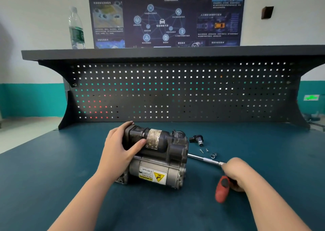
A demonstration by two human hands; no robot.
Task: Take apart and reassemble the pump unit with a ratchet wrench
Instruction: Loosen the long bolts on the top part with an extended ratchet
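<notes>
I've got the pump unit (154, 158) lying on its side near the middle of the blue bench (52, 169), warning label facing me. My left hand (119, 150) wraps the black end cap at the pump's nine o'clock, fingers over the top and thumb curled across the front. My right hand (235, 174) is closed round the ratchet wrench (205, 160) at about four o'clock from the pump, its red handle poking out below my palm, the steel shaft running up into the pump's right end face. I can't make out the socket or the bolt it sits on from here.

Loose at two o'clock: a small black fitting (197, 139), two screws (204, 150) and a socket (213, 155), just beside the shaft.

To do this well, I reckon I should keep the shaft square to the end face, press down firmly with the left so the body won't roll, and swing the handle in short arcs clear of those loose parts.
</notes>
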